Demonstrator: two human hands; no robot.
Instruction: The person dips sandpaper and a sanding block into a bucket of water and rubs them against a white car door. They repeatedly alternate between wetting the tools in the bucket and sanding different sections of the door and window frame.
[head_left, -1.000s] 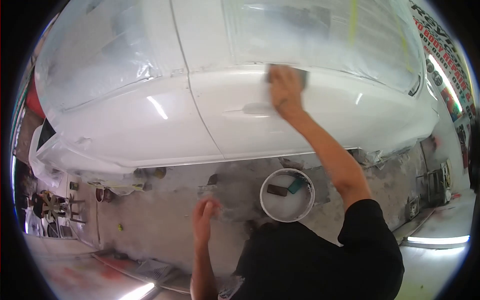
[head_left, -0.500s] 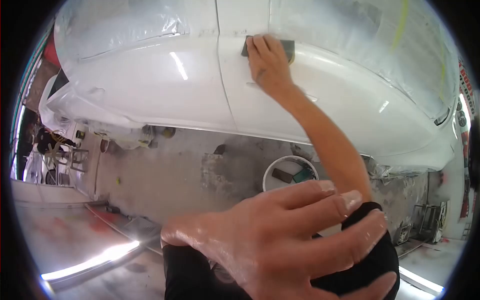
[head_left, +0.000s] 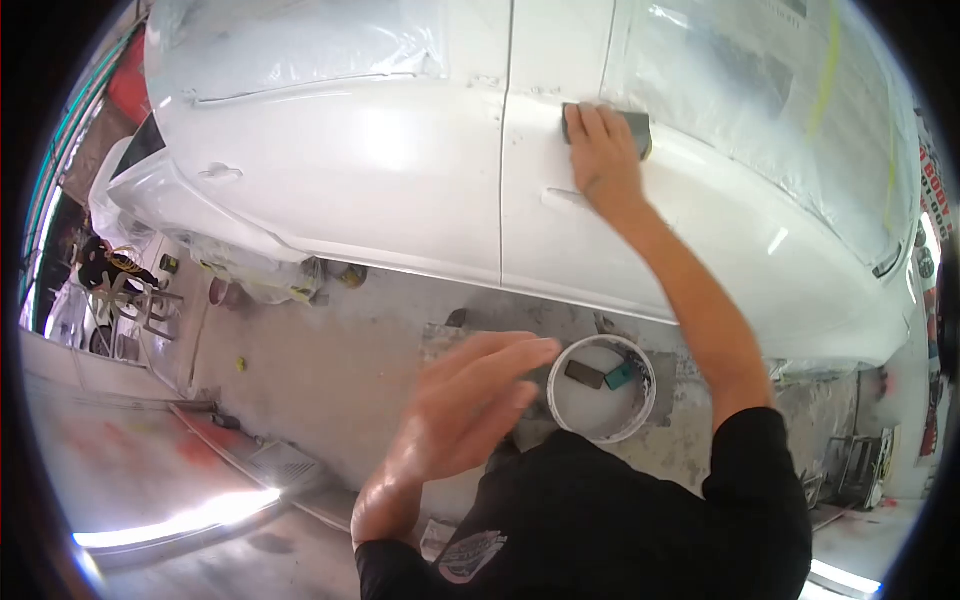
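My right hand (head_left: 601,158) presses a dark sanding block (head_left: 636,130) flat against the white car door (head_left: 560,250), just below the masked window and above the door handle (head_left: 565,200). The fingers cover most of the block. My left hand (head_left: 460,410) hangs in the air in front of me, wet and blurred, fingers spread and holding nothing. Below my right arm a white bucket (head_left: 640,415) stands on the floor, with a dark block (head_left: 584,374) and a teal block (head_left: 618,376) lying in it.
Clear plastic sheeting (head_left: 760,90) masks the car windows, with a yellow tape strip (head_left: 826,70). The concrete floor (head_left: 330,390) is stained. Small cans and crumpled masking lie under the car sill (head_left: 300,280). Clutter and a stool (head_left: 130,300) sit at the far left.
My left hand has dropped away from the camera and now hangs lower and further off. My right hand and the block stay on the door; the view has shifted left along the car.
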